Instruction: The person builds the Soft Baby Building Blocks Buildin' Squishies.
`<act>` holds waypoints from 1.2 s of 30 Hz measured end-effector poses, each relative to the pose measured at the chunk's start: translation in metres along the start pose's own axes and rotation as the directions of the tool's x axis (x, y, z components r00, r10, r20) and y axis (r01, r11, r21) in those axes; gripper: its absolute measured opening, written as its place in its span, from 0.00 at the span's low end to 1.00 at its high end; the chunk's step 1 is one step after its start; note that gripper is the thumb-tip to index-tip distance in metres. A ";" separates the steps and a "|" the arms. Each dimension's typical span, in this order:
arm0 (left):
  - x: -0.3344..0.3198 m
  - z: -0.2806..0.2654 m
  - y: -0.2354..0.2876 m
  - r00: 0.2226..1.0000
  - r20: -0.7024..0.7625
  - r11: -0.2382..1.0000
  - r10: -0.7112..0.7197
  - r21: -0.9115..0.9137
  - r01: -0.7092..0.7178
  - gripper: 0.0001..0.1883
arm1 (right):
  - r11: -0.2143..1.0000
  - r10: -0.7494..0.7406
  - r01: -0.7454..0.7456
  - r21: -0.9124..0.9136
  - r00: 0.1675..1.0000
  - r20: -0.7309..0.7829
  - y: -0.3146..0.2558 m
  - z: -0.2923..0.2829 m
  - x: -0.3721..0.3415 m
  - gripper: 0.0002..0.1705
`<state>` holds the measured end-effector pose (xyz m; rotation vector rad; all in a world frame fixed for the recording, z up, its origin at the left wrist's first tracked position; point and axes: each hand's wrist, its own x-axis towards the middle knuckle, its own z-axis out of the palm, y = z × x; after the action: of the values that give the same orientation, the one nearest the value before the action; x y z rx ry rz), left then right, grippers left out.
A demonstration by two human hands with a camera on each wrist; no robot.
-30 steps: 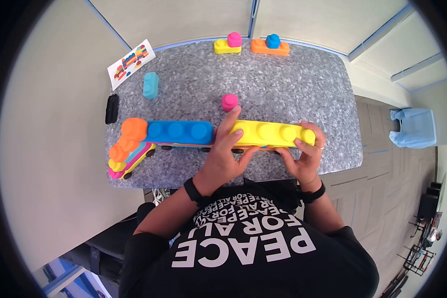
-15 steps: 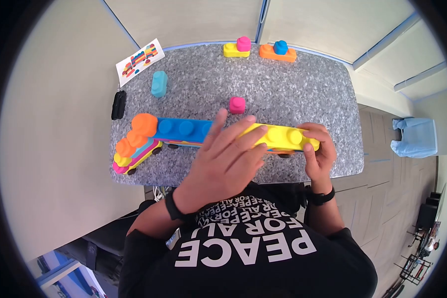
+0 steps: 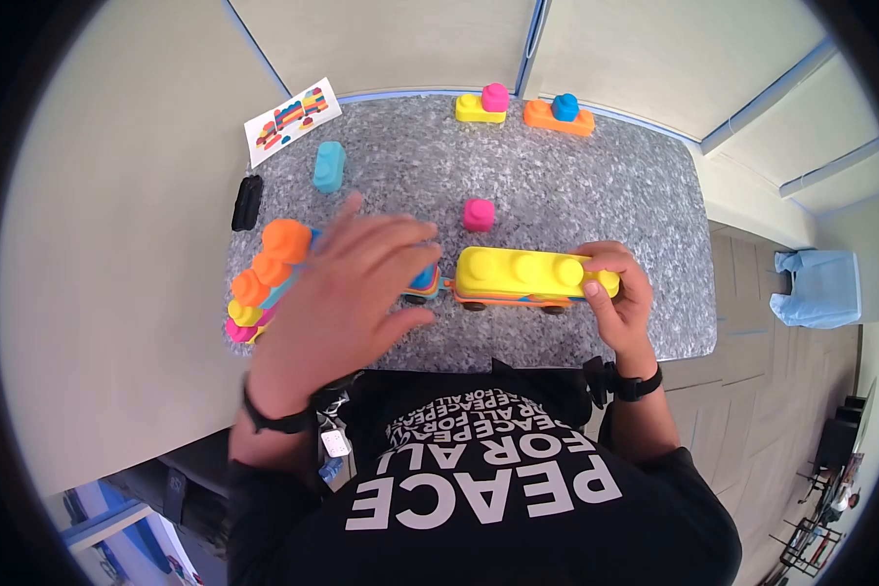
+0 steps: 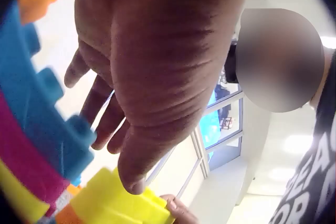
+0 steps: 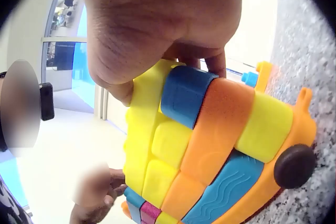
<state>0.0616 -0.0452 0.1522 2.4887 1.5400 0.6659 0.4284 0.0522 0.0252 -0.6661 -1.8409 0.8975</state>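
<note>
The right hand [image 3: 623, 293] grips the right end of a long yellow block [image 3: 527, 272] on top of a wheeled block car. From the right wrist view, that car shows yellow, blue and orange blocks [image 5: 220, 129] above a black wheel [image 5: 295, 166]. With fingers spread, the left hand [image 3: 347, 293] is over the middle car, hiding most of its blue top block; the left wrist view shows that blue block [image 4: 37, 92] beside the hand [image 4: 152, 50]. Orange blocks [image 3: 287, 240] stand on the leftmost part. A small link joins the yellow-topped car to the middle one.
Behind the cars lie a pink block [image 3: 479, 215], a teal block [image 3: 329, 166], a yellow block [image 3: 481, 112] with a pink one on it, and an orange block [image 3: 559, 119] with a blue one on it. A picture card [image 3: 291, 122] and a black object [image 3: 247, 203] are at the left.
The left hand has left the yellow block and moved left over the blue-topped car. The right hand still grips the yellow block's right end. The whole head view has shifted slightly.
</note>
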 end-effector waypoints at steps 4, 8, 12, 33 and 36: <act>0.014 -0.098 -0.016 0.998 -0.025 0.990 0.051 0.129 -0.048 0.26 | 1.000 -0.006 0.006 -0.023 1.000 -0.013 0.000 -0.006 -0.004 0.12; 0.069 -0.139 -0.108 0.997 0.055 0.993 0.053 0.102 -0.059 0.25 | 1.000 -0.016 0.016 -0.003 0.995 -0.098 -0.006 -0.002 -0.006 0.19; 0.084 -0.099 -0.228 0.846 0.446 0.957 -0.291 0.139 0.256 0.32 | 0.997 -0.040 0.031 -0.072 0.993 -0.115 -0.016 -0.009 -0.008 0.23; 0.061 -0.010 -0.289 0.899 0.379 0.972 -0.219 0.166 0.167 0.15 | 0.986 -0.095 0.067 -0.153 0.978 -0.183 -0.043 -0.033 -0.006 0.28; 0.085 -0.076 -0.218 0.972 0.201 0.989 -0.118 -0.063 0.133 0.14 | 0.980 -0.129 0.096 -0.173 0.973 -0.191 -0.053 -0.037 0.004 0.28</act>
<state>-0.1175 0.1226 0.1699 2.3004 1.5525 0.4358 0.4573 0.0349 0.0805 -0.7181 -1.7614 0.5874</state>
